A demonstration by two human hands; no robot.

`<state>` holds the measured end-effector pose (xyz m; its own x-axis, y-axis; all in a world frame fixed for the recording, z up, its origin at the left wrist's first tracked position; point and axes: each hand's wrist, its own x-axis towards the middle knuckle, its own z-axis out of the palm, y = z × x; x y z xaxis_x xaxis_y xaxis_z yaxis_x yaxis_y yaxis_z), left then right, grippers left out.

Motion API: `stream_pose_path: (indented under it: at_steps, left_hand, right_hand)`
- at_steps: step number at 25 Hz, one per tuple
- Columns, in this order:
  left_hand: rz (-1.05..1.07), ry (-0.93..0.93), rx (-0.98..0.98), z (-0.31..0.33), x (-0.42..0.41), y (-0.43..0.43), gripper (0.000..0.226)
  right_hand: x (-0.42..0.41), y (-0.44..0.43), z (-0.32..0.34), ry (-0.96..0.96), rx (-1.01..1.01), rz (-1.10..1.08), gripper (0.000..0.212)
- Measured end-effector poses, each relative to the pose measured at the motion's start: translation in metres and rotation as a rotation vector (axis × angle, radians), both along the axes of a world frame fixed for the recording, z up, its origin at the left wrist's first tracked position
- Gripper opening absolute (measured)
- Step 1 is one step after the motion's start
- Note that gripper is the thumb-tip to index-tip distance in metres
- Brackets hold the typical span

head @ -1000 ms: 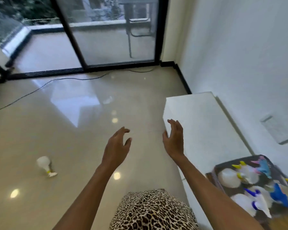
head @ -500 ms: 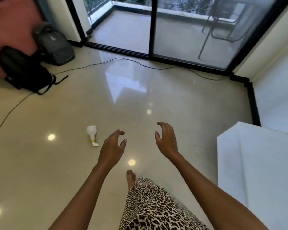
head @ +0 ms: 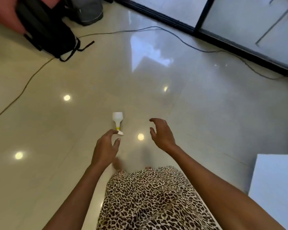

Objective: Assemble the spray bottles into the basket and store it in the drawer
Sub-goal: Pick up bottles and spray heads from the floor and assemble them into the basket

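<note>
A white spray bottle [head: 117, 119] with a yellow collar lies on its side on the glossy floor, its base pointing away from me. My left hand [head: 106, 147] hovers just short of the bottle's nozzle end, fingers spread and holding nothing. Off to the right of the bottle, my right hand [head: 161, 134] is held out with curled, parted fingers, also holding nothing. The basket and the drawer are out of view.
A black backpack [head: 45, 29] and a grey bag [head: 88, 10] sit at the far left. A cable [head: 186, 42] runs across the floor toward the sliding glass door [head: 239, 19]. The corner of a white cabinet [head: 276, 181] shows at the right edge.
My view has swung left and down away from the cabinet and the basket of bottles. The bottle on the floor now lies just ahead of my left hand.
</note>
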<state>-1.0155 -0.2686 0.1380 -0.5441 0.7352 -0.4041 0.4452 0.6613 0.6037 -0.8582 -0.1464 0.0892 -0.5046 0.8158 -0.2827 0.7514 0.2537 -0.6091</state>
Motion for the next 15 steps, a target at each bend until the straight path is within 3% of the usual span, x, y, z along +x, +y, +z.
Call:
stream_pose_path:
  at_steps: [6, 9, 12, 15]
  left_hand:
    - [-0.033, -0.114, -0.146, -0.103, -0.108, 0.056, 0.028]
    - [-0.071, -0.165, -0.220, -0.180, -0.145, 0.079, 0.028]
    - [-0.105, -0.189, -0.319, -0.281, -0.172, 0.088, 0.032]
    - [-0.104, -0.206, -0.411, -0.393, -0.188, 0.092, 0.034]
  right_hand:
    - [-0.118, 0.047, -0.090, -0.149, -0.005, 0.095, 0.036]
    - [-0.163, 0.060, -0.167, -0.257, -0.014, 0.158, 0.037]
    - [-0.201, 0.067, -0.271, -0.367, 0.008, 0.451, 0.035]
    - [-0.229, 0.078, -0.385, -0.434, 0.218, 0.882, 0.036]
